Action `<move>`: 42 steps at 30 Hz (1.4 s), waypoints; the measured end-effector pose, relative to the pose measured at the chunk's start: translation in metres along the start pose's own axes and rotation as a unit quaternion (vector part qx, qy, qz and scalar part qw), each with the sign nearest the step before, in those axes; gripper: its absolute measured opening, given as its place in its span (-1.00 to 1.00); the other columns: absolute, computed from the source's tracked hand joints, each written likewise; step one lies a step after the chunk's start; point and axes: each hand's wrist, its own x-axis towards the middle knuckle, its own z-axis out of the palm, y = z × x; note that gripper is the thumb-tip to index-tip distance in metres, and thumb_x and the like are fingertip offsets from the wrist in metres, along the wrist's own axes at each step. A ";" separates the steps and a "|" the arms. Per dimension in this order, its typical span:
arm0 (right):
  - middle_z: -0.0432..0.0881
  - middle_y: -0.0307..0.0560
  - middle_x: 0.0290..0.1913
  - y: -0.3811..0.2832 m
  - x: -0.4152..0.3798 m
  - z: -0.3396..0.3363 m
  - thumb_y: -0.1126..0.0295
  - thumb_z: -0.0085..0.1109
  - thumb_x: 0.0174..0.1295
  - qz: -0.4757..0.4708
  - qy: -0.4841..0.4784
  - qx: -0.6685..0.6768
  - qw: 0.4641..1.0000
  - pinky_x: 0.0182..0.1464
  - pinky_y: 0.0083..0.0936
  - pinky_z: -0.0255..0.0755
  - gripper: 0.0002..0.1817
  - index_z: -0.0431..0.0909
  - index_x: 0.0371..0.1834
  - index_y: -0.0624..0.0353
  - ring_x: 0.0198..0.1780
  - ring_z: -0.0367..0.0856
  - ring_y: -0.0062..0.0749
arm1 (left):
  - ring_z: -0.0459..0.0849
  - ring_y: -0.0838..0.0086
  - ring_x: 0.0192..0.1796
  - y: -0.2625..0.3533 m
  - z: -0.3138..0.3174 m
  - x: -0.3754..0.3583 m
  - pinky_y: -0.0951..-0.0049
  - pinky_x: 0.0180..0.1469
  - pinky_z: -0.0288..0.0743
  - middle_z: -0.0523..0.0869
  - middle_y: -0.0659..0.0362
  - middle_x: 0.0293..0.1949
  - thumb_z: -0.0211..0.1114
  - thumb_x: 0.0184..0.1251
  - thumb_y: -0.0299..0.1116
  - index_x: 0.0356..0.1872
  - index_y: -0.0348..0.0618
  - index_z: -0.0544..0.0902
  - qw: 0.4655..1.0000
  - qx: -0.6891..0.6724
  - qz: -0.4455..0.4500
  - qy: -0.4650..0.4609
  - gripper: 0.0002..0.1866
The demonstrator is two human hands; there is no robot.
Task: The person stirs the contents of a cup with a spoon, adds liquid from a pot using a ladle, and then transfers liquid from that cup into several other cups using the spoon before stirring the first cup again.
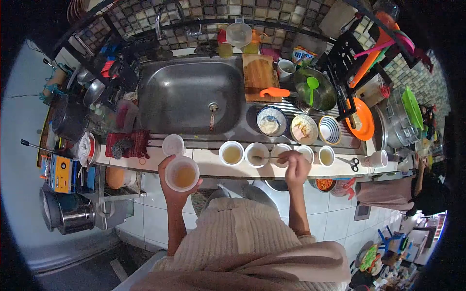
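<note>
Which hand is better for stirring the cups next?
Probably the right hand: it holds the spoon, which reaches over a cup on the counter. The left hand is busy holding another cup.

Soft, light brown clothes
The knit top [221, 232] has bumpy lines running up and down, and a smooth pinkish-brown cloth [272, 266] hangs over it.
</note>
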 end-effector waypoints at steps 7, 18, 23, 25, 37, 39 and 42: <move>0.61 -0.06 -0.53 -0.001 0.010 0.007 0.39 -0.12 0.26 -0.109 -0.076 -0.059 0.989 -0.44 -0.59 0.44 -0.75 0.49 -0.47 0.30 -0.55 0.60 -0.43 | 0.43 0.36 0.05 -0.002 0.001 -0.003 0.32 0.09 0.38 0.33 0.13 0.04 0.57 -0.46 -0.46 0.09 -0.14 0.23 0.999 0.039 0.023 0.005 -0.08; 0.58 0.01 -0.55 -0.007 0.005 -0.016 0.30 -0.27 0.33 -0.057 0.119 0.050 0.990 -0.52 -0.57 0.41 -0.69 0.38 -0.41 0.30 -0.59 0.55 -0.42 | 0.41 0.34 0.08 0.000 0.014 -0.004 0.30 0.13 0.35 0.33 0.12 0.05 0.55 -0.46 -0.50 0.09 -0.14 0.23 0.999 0.027 0.020 0.005 -0.09; 0.48 -0.02 -0.52 0.009 0.026 -0.060 0.30 -0.26 0.35 0.097 0.347 0.169 0.917 -0.62 -0.67 0.38 -0.74 0.29 -0.38 0.26 -0.62 0.44 -0.50 | 0.42 0.34 0.06 0.003 0.033 -0.001 0.32 0.12 0.35 0.34 0.13 0.04 0.54 -0.46 -0.51 0.09 -0.15 0.22 1.000 0.013 0.013 -0.016 -0.09; 0.47 -0.05 -0.52 0.021 0.029 -0.092 0.30 -0.25 0.35 0.091 0.404 0.172 0.894 -0.65 -0.69 0.36 -0.75 0.30 -0.38 0.26 -0.61 0.43 -0.53 | 0.41 0.35 0.06 0.004 0.042 -0.001 0.33 0.12 0.34 0.34 0.14 0.03 0.54 -0.47 -0.52 0.09 -0.15 0.21 1.000 -0.007 0.013 -0.013 -0.08; 0.45 -0.14 -0.57 0.079 0.004 -0.178 0.29 -0.26 0.36 0.062 0.397 -0.113 0.909 -0.71 -0.74 0.30 -0.73 0.29 -0.44 0.23 -0.72 0.37 -0.62 | 0.40 0.35 0.08 0.013 0.098 0.001 0.31 0.12 0.33 0.35 0.13 0.01 0.56 -0.47 -0.50 0.08 -0.16 0.23 0.999 0.016 0.023 -0.039 -0.09; 0.45 -0.15 -0.58 0.076 0.008 -0.174 0.30 -0.27 0.36 0.071 0.381 -0.105 0.916 -0.72 -0.74 0.29 -0.72 0.29 -0.46 0.22 -0.73 0.37 -0.62 | 0.40 0.35 0.07 0.009 0.108 0.000 0.30 0.11 0.34 0.36 0.12 0.01 0.56 -0.47 -0.50 0.08 -0.16 0.24 0.998 0.019 0.038 -0.040 -0.09; 0.44 -0.16 -0.61 0.077 0.013 -0.173 0.32 -0.28 0.36 0.078 0.351 -0.098 0.928 -0.74 -0.75 0.27 -0.71 0.29 -0.49 0.22 -0.77 0.35 -0.62 | 0.41 0.34 0.07 0.012 0.123 -0.003 0.30 0.11 0.35 0.36 0.12 0.01 0.56 -0.46 -0.49 0.08 -0.16 0.24 0.997 0.030 0.057 -0.038 -0.09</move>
